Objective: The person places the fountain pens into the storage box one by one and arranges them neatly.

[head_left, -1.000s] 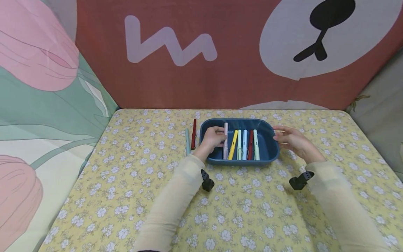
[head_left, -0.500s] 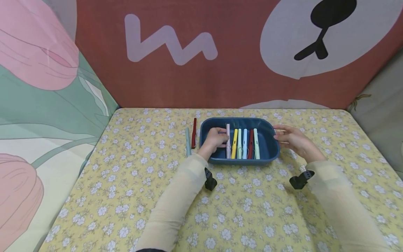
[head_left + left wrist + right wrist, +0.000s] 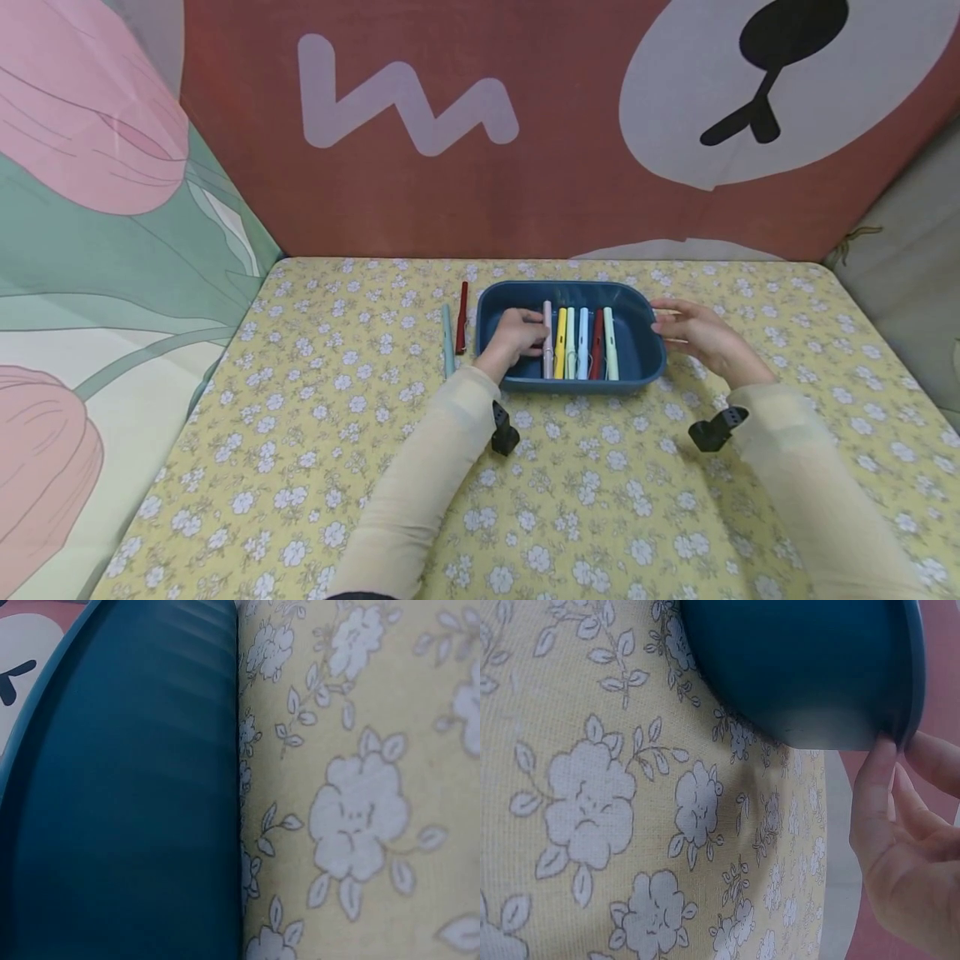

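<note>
Inside the tray (image 3: 636, 354), a hand could dip in right of the six pens (image 3: 561, 343), which leave only slits among themselves. The left hand (image 3: 517, 335) fills much of the left end. Outside, two loose pens (image 3: 448, 337) obstruct at left, the right hand (image 3: 708, 337) at right. Nearer, the table (image 3: 600, 508) gives passage between the sleeves (image 3: 411, 492).

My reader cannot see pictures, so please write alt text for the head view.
A person's left hand touches a pale pink pen in a blue tray, beside five other pens, while the right hand holds the tray's right rim. A dark red pen and a teal pen lie on the floral cloth left of the tray.
</note>
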A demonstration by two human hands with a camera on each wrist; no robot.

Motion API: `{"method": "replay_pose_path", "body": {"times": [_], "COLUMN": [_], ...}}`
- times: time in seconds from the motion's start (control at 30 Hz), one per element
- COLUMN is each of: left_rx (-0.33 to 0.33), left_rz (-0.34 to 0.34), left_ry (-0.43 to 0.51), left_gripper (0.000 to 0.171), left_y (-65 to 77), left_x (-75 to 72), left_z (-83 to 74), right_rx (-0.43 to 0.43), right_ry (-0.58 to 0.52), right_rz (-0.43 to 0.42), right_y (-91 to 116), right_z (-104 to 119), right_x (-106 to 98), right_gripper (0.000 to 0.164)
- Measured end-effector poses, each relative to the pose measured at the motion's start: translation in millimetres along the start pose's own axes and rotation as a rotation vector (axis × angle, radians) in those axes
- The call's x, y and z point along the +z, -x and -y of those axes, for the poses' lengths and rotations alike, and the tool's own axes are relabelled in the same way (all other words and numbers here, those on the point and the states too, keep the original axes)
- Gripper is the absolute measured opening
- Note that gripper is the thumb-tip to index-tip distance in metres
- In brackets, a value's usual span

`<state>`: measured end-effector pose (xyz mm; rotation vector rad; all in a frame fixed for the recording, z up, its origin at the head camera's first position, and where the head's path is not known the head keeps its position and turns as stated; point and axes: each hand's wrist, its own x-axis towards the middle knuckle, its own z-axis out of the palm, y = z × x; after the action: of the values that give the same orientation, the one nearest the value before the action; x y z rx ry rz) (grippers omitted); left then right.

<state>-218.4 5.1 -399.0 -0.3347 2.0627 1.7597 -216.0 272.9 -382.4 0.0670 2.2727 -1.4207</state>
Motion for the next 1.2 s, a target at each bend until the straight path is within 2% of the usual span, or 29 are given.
{"method": "replay_pose_path", "body": {"times": [0.3, 0.47, 0.73, 1.2], "left_rx": [-0.013, -0.011, -0.005, 0.000], "left_rz": [-0.030, -0.025, -0.023, -0.049], "left_ry": [-0.029, -0.077, -0.105, -0.107], "left_gripper": [0.032, 0.033, 0.037, 0.036], "left_y": [-0.3, -0.9, 1.2, 0.6], "left_x": [2.2, 3.4, 3.4, 2.8], "left_z": [2.4, 4.6, 3.4, 4.5], "right_rx": [0.004, 0.004, 0.004, 0.008], "right_ry": [0.004, 0.005, 0.005, -0.004], "right_rz": [0.000, -0.001, -0.005, -0.006], "right_y": [1.1, 1.2, 1.1, 1.5], "right_z": [0.3, 0.6, 0.9, 1.2], "right_x": [0.4, 0.6, 0.8, 1.4], "right_gripper": [0.064, 0.064, 0.064, 0.063]}}
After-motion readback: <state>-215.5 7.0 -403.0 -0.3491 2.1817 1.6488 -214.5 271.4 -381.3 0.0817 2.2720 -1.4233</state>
